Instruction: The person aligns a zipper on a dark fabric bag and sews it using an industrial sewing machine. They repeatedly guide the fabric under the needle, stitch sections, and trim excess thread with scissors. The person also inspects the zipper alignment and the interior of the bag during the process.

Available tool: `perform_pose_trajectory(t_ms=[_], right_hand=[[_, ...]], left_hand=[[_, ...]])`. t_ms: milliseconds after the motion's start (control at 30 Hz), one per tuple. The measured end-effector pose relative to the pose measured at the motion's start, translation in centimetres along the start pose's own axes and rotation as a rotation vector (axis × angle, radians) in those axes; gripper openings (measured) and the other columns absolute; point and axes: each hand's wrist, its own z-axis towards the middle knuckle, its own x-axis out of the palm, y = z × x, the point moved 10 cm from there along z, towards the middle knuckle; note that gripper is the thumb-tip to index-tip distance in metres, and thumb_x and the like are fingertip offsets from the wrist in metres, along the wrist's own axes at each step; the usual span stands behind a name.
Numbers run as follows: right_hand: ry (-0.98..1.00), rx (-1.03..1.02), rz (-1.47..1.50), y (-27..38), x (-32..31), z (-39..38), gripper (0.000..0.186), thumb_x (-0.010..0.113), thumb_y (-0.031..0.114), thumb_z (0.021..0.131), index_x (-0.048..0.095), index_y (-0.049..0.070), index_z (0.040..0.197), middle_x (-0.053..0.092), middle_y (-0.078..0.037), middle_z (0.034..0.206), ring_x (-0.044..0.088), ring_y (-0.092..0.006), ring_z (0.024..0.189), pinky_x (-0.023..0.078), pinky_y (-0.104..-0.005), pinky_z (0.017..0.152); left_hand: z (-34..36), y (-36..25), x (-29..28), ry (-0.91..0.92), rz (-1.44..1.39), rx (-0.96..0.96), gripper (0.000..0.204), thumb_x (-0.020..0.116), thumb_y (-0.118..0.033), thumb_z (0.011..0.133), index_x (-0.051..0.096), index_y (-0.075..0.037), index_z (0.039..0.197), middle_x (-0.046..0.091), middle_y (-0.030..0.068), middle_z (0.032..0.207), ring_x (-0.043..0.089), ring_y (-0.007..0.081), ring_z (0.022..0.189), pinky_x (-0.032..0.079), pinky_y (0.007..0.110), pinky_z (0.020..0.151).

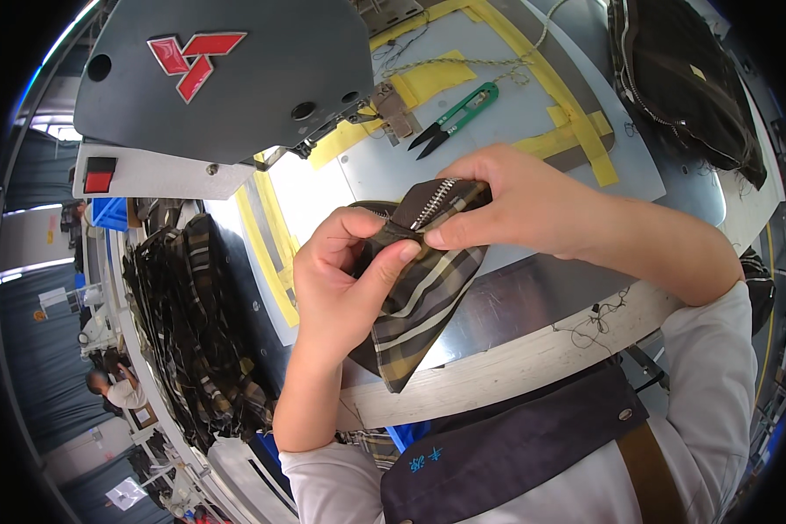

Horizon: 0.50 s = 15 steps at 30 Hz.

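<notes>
Between my hands is a piece of dark plaid fabric with a metal zipper point(430, 301), held up over the near edge of the work table. My left hand point(345, 271) pinches it at the lower end of the zipper teeth. With thumb and fingers, my right hand point(489, 205) grips the dark zipper edge from the other side. The zipper teeth show between the two hands, and the striped cloth hangs down below them to a point. Some fingertips are hidden behind the fabric. Beyond my right hand lie green thread snips point(463, 112), apart from it.
A grey sewing machine head point(223, 74) stands at the upper left, its presser foot point(393, 109) near the snips. Plaid pieces point(192, 323) are piled on the left. A dark zippered garment point(681, 83) lies at the far right. Yellow tape point(576, 131) marks the worktop; loose threads point(596, 325) lie near its edge.
</notes>
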Motion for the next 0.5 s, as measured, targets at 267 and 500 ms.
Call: perform_pose_trajectory(t_ms=[267,500], right_hand=[[-0.011,0.054,0.181,-0.7,0.6,-0.4,0.031,0.071,0.017,0.077,0.068,-0.003,0.101,0.067,-0.007,0.087,0.058,-0.0114,0.081,0.043,-0.0256,0.073],[0.031,0.109,0.317,-1.7,1.1,-0.5,0.025,0.068,0.012,0.081,0.065,0.000,0.103,0.065,-0.004,0.090,0.058,-0.0101,0.084,0.046,-0.0263,0.077]], left_hand=[[0.1,-0.3,0.1,0.033,0.049,-0.002,0.017,0.071,0.003,0.083,0.057,-0.001,0.092,0.064,0.0031,0.088,0.058,0.0052,0.077,0.046,0.019,0.069],[0.1,-0.4,0.6,0.075,0.120,0.016,0.015,0.071,0.002,0.084,0.057,-0.001,0.089,0.064,0.0023,0.086,0.057,0.0046,0.075,0.045,0.019,0.067]])
